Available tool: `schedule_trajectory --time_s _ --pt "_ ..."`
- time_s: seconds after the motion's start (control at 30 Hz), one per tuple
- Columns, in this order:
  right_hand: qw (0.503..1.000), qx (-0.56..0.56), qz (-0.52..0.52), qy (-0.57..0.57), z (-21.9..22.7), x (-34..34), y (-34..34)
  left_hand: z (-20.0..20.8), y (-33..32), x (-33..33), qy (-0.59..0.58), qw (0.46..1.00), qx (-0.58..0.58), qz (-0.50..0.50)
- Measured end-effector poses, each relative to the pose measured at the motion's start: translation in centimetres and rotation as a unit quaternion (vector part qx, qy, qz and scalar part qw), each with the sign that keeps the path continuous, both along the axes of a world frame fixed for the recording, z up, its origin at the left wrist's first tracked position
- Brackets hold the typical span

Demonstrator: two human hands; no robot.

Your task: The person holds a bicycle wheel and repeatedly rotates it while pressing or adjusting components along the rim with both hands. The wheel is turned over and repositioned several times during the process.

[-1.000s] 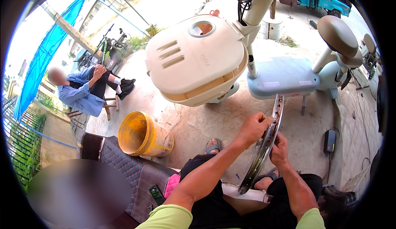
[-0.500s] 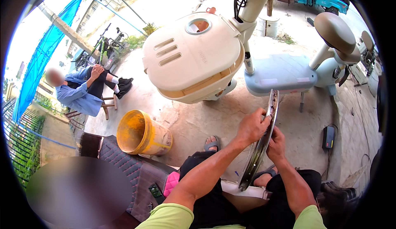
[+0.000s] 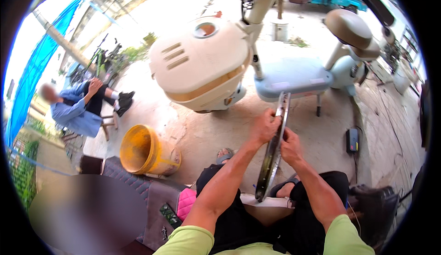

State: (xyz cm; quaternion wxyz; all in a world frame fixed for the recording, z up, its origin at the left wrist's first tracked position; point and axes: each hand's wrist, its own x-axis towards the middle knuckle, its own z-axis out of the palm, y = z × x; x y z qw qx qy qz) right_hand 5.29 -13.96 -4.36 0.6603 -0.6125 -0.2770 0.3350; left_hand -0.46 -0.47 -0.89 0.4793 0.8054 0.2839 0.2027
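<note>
A narrow metal wheel rim [image 3: 271,165] stands edge-on between my knees, its lower end by the pale edge of a seat or box. My left hand [image 3: 265,126] grips it from the left, fingers closed near its upper part. Slightly lower on the other side, my right hand [image 3: 290,147] is closed on the rim too, its fingertips partly hidden behind the metal. The rim's side shows dark with small holes or spots; whether it has spokes cannot be made out.
A yellow bucket [image 3: 161,156] stands to the left. Ahead is a scooter with a cream front basket [image 3: 197,64] and pale blue footboard [image 3: 294,78]. A black charger-like box [image 3: 352,140] lies right. A seated person [image 3: 80,103] is far left. A phone [image 3: 170,215] lies on a quilted cover.
The whole view has shifted, so the surroundings and the rim appear further left. Both hands stay on the rim, with small changes in the fingers.
</note>
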Motion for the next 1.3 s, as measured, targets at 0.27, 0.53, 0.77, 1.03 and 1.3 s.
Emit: schedule_trajectory --time_s 0.27,0.53,0.77,1.03,1.3 --pt "0.987 0.037 -0.059 0.147 0.4 -1.4 -2.1 3.2 -4.1 -2.1 0.003 1.000 0.007 -0.012" --pt "0.980 0.023 -0.085 0.179 2.0 -0.9 -4.4 0.7 -5.7 -5.7 -0.028 1.000 -0.002 -0.012" --pt "0.990 -0.059 -0.101 0.083 0.9 -0.1 -3.8 5.1 -4.6 -21.3 -0.237 0.903 -0.318 0.167" --pt "0.987 0.040 -0.085 0.126 -0.4 2.1 -6.3 -6.3 -1.4 -45.2 -0.225 0.686 -0.567 0.397" --pt "0.988 0.029 -0.035 0.145 0.5 1.1 -5.6 -8.0 -6.0 -54.5 -0.157 0.679 -0.483 0.531"
